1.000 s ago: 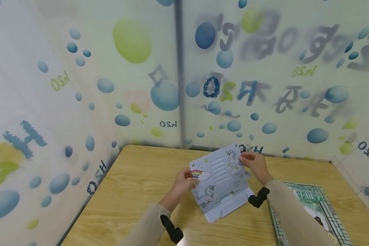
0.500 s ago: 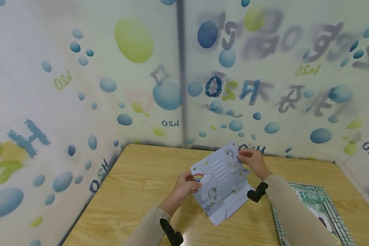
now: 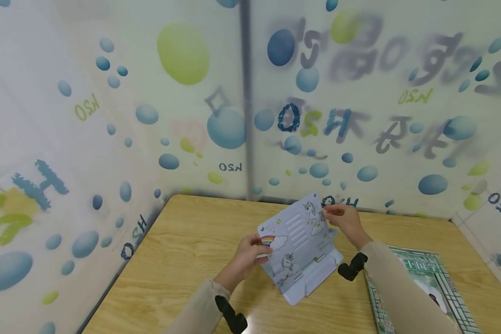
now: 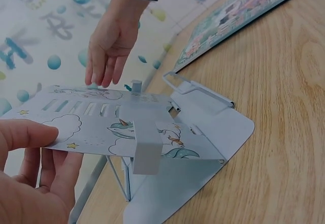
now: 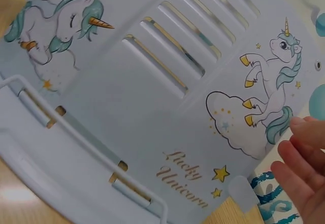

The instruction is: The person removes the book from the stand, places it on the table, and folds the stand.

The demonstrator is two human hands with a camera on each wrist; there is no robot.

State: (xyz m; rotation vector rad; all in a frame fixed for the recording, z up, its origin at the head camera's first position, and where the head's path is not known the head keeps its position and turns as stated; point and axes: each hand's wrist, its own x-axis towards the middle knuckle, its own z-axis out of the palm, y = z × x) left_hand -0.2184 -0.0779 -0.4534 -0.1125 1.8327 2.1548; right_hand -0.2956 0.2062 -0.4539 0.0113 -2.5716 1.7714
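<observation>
A white metal book stand printed with unicorns, a rainbow and clouds is held tilted above the table, its back panel facing up. My left hand pinches the panel's left edge, with the thumb on the printed face and the fingers beneath. At the upper right edge, my right hand has its thumb and fingertips on the panel's rim; the exact contact is hard to see. The stand's lower ledge folds out from the panel, with a wire clip on it. Wire legs show under the panel in the left wrist view.
A green-and-white book lies flat on the wooden table at right, partly under my right sleeve. White curtain walls with blue and green dots stand behind the table and at both sides.
The book stand has turned and tilted slightly, its lower end shifting a little right and down. Both hands stay at its edges with only small movements.
</observation>
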